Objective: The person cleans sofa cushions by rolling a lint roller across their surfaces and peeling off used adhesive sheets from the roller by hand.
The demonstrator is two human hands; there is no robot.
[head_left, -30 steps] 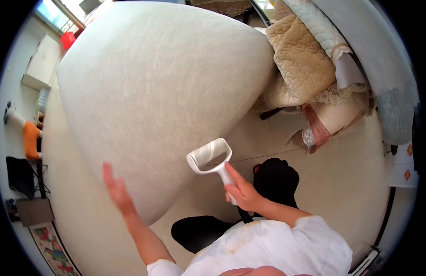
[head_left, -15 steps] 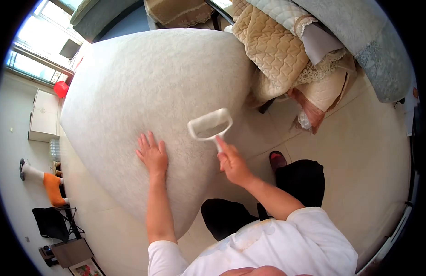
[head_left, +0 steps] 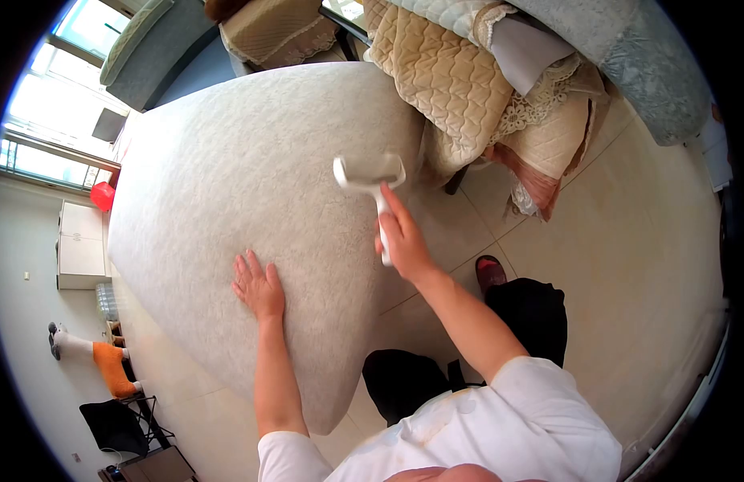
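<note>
Roller [head_left: 370, 170] has moved forward in the clasping right grip [head_left: 404, 243], perhaps touching the fabric [head_left: 251, 177], left grip [head_left: 260, 291] splayed.

I see a home here, by its look a living room. A large pale padded piece [head_left: 227, 177] with a soft nap fills the middle of my view, and grey plush upholstery [head_left: 653, 56] shows at upper right. Between them lies a heap of quilted covers [head_left: 444, 88], one trimmed with lace [head_left: 537, 112]. I make out a glossy tiled floor [head_left: 613, 217], a bright window [head_left: 51, 92] at upper left, a white cabinet [head_left: 81, 245] against a plain wall [head_left: 22, 321], and a black chair [head_left: 115, 426] by it.
</note>
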